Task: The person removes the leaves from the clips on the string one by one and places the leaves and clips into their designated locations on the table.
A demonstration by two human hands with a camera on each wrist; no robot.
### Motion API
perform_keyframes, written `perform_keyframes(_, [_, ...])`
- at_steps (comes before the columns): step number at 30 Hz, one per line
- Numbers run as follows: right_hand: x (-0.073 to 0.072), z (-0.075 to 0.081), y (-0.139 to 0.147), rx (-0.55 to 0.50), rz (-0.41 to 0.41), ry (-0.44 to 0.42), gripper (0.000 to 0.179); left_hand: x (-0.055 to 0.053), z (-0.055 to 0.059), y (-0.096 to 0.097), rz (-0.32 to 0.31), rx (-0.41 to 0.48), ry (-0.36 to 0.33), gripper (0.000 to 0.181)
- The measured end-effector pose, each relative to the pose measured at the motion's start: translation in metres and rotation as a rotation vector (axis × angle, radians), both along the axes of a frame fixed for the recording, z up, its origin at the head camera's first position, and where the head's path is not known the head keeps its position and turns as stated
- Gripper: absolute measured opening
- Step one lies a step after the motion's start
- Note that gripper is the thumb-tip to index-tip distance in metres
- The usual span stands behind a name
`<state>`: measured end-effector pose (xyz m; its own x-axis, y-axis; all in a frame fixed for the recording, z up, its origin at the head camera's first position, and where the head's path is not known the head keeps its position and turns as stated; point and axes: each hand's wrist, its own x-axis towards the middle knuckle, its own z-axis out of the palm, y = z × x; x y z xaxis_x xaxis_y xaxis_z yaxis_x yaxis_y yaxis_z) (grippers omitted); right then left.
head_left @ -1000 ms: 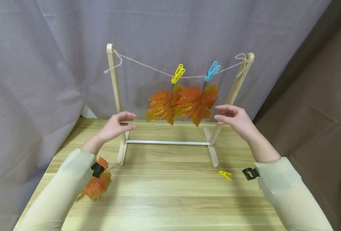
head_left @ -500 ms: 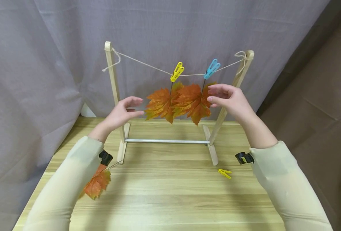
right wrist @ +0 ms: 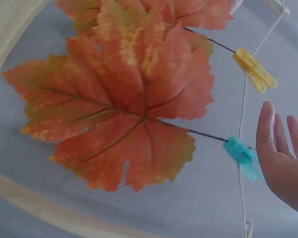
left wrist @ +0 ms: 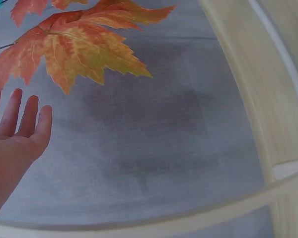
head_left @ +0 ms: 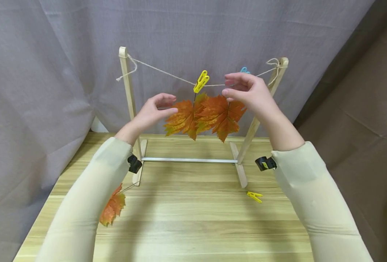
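Two orange maple leaves hang by their stems from a string (head_left: 167, 74). A yellow clothespin (head_left: 201, 82) clips the left leaf (head_left: 180, 118); a blue clothespin (right wrist: 242, 154) clips the right leaf (head_left: 221, 114), partly hidden behind the hand in the head view. My left hand (head_left: 154, 111) is at the left leaf's edge, fingers relaxed and holding nothing. My right hand (head_left: 249, 91) is raised in front of the blue clothespin, its fingers loosely bent with nothing between them. In the right wrist view its fingers (right wrist: 266, 126) show beside the clothespins.
The string is tied between two wooden posts (head_left: 128, 87) joined low by a white rod (head_left: 190, 160). On the wooden table (head_left: 187, 218) lie a loose yellow clothespin (head_left: 254, 197) at right and another maple leaf (head_left: 113, 207), partly under the left sleeve. Grey curtain (head_left: 193, 32) hangs behind.
Both hands have risen and moved inward, the left toward the left leaf, the right up across the blue clothespin. The hanging leaves and the things on the table stay in place.
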<state>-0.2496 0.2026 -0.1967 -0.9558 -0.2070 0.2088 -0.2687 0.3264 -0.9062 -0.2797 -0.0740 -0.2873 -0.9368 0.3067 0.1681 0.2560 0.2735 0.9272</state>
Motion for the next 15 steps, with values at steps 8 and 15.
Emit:
perform_keyframes(8, [-0.006,0.012,-0.018,0.086,-0.001,-0.005,0.047,-0.008,0.010,0.014,-0.030,-0.013,-0.021,0.045])
perform_keyframes(15, [-0.010,0.020,-0.031,0.193,-0.018,-0.011,0.058,-0.016,0.017,0.027,-0.068,-0.007,-0.027,0.046])
